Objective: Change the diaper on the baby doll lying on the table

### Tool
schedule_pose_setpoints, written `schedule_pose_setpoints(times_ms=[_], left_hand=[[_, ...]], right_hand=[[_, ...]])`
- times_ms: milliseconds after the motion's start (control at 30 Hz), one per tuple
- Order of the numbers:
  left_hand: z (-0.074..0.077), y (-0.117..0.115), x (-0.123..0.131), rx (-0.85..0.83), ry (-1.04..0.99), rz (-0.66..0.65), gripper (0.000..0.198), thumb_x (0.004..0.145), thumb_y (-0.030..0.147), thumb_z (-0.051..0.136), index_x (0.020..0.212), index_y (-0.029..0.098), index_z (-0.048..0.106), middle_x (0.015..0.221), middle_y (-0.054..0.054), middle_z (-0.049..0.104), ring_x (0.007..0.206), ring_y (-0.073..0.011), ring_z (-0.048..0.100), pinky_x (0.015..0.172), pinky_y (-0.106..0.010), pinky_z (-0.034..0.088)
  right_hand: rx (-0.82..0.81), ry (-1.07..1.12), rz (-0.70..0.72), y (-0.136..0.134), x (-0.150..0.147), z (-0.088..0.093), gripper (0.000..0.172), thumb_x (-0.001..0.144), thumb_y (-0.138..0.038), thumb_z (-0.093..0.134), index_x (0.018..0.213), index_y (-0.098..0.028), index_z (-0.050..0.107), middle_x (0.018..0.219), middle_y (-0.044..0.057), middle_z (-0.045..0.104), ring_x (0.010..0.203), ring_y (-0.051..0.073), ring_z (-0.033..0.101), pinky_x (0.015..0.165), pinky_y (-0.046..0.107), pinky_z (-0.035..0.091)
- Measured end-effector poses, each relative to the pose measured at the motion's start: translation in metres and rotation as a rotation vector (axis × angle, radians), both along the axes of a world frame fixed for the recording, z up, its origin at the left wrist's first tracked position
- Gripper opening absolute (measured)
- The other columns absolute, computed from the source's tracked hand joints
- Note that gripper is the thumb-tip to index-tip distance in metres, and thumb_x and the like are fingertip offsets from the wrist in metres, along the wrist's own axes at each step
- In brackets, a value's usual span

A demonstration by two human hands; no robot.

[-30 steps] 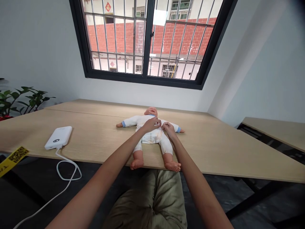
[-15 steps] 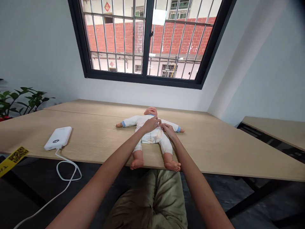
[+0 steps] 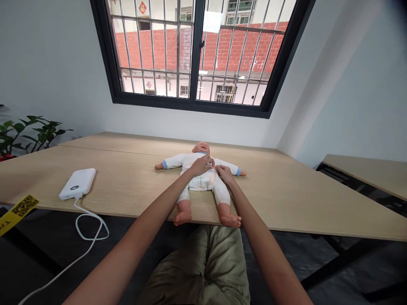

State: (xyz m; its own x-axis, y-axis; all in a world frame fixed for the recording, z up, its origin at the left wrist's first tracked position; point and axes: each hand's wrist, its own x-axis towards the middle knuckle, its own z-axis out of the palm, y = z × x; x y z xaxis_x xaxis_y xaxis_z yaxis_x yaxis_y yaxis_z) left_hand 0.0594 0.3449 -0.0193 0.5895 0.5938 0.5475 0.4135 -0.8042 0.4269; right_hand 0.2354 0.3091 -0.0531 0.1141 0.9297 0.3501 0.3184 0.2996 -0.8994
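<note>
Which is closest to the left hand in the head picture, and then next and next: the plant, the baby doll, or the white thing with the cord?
From the left hand:
1. Baby doll: right under the hand.
2. White thing with the cord: on the table, to the left.
3. Plant: farthest left, past the table.

Beyond my right hand [image 3: 224, 173]: barred window [image 3: 196, 55], pale wall [image 3: 190, 123] | under the hand: wood-toned table [image 3: 286, 199] | well right: second table [image 3: 369, 170] | below: dark floor [image 3: 343, 284]
</note>
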Motion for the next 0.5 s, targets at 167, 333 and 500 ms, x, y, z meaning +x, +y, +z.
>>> schedule_pose_setpoints(times_ms=[167,333,500], left_hand=[[-0.003,0.005,-0.001,-0.001,-0.048,-0.071,0.008,0.082,0.022,0.055,0.083,0.021,0.063,0.096,-0.002,0.058,0.080,-0.0154,0.054,0.072,-0.027,0.043],[-0.007,0.011,-0.001,0.013,-0.079,-0.083,0.005,0.081,0.021,0.058,0.083,0.019,0.062,0.087,-0.001,0.060,0.077,-0.0145,0.053,0.071,-0.025,0.042],[-0.006,0.007,0.000,-0.003,-0.106,-0.045,0.006,0.082,0.024,0.057,0.083,0.018,0.059,0.087,-0.002,0.060,0.079,-0.0151,0.053,0.070,-0.026,0.042]], right_hand=[[0.004,0.026,0.009,0.004,-0.001,-0.002,0.035,0.092,-0.040,0.057,0.116,-0.014,0.059,0.117,0.007,0.060,0.100,0.020,0.060,0.085,0.037,0.054],[0.025,0.084,0.029,0.012,-0.005,-0.002,0.024,0.082,-0.036,0.060,0.094,-0.015,0.064,0.080,0.002,0.064,0.071,0.014,0.056,0.067,0.027,0.047],[0.068,0.162,0.144,0.011,-0.009,-0.001,0.023,0.067,-0.037,0.058,0.076,-0.017,0.064,0.070,0.000,0.061,0.067,0.013,0.050,0.064,0.025,0.040]])
